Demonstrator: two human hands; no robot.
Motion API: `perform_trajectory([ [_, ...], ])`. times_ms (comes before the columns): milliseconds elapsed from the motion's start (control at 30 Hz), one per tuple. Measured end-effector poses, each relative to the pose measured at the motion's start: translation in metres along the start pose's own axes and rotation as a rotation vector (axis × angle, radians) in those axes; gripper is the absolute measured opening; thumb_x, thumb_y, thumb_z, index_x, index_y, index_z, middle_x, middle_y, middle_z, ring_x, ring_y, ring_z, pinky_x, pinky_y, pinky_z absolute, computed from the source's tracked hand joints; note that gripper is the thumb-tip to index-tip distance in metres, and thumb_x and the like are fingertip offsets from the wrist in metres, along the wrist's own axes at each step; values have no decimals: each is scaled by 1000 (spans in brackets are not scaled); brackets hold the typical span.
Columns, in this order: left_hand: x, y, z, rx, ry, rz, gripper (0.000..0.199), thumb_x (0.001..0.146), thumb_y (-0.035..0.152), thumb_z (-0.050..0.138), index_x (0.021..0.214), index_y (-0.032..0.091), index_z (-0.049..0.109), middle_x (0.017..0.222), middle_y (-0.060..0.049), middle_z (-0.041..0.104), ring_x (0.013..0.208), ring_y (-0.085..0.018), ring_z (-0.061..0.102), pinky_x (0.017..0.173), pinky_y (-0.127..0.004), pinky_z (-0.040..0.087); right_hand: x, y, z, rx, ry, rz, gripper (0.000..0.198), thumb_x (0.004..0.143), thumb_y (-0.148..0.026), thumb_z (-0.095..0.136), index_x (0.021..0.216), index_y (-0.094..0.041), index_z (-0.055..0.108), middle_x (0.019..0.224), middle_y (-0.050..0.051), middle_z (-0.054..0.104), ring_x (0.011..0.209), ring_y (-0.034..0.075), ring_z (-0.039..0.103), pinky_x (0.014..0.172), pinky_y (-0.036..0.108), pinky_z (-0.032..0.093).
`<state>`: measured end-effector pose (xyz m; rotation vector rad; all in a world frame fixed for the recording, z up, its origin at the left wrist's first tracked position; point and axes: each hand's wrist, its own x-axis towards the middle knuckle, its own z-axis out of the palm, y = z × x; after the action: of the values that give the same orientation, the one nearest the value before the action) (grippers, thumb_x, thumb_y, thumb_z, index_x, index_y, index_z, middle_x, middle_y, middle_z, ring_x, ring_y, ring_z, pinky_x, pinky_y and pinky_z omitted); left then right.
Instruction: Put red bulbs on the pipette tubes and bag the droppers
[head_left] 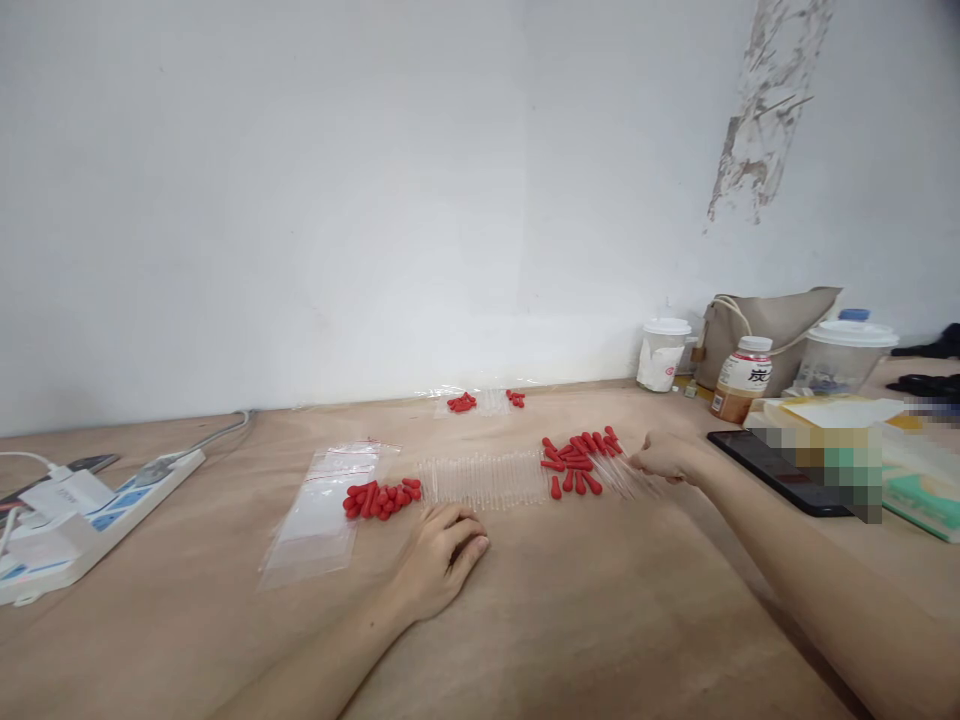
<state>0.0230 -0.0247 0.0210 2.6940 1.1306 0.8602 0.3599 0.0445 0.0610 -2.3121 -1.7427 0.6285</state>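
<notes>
My left hand (441,560) rests on the table, fingers loosely bent and apart, with nothing in it. Just beyond it lies a row of clear glass tubes (487,480). Left of the row is a pile of red rubber bulbs (381,499). At the row's right end, droppers with red bulbs (576,462) lie in a heap, their glass stems pointing toward the lower right. My right hand (666,457) is at these stems, thumb and fingers pinched at the end of a glass dropper; the exact grip is small and partly hidden.
Clear zip bags (319,515) lie at left, beside a power strip (112,530) with chargers. More bagged red bulbs (462,403) sit by the wall. On the right are a phone (776,470), a bottle (742,382), a lidded cup (663,356) and a bag (780,320).
</notes>
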Motion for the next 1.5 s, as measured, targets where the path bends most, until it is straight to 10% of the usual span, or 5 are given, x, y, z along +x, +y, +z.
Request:
perform_trajectory([
  [567, 0, 0, 0, 1, -17, -11, 22, 87, 27, 40, 87, 20, 60, 90, -4, 58, 83, -17, 52, 77, -32, 39, 20, 15, 11, -98, 58, -105, 11, 54, -25, 57, 50, -16, 52, 58, 3, 53, 61, 18, 54, 47, 23, 34],
  [1133, 0, -1, 0, -24, -10, -5, 25, 88, 29, 38, 86, 20, 61, 88, -5, 58, 81, -17, 53, 74, -31, 41, 22, 22, 8, 293, -95, -217, 18, 50, -21, 62, 45, -17, 45, 40, -4, 43, 42, 8, 41, 42, 19, 32],
  [1333, 0, 0, 0, -24, -26, -19, 23, 88, 27, 38, 87, 20, 60, 88, -4, 58, 82, -17, 53, 75, -31, 40, 17, 1, 22, 307, 26, -539, 21, 57, -35, 61, 56, -15, 56, 54, -2, 53, 53, 9, 45, 48, 19, 33],
  [1500, 0, 0, -1, -19, -30, -18, 23, 88, 27, 38, 87, 20, 60, 88, -4, 58, 82, -17, 52, 75, -31, 39, 4, -18, 37, 213, 19, -402, 28, 55, -38, 62, 43, -16, 48, 43, -2, 47, 45, 9, 44, 41, 20, 28],
])
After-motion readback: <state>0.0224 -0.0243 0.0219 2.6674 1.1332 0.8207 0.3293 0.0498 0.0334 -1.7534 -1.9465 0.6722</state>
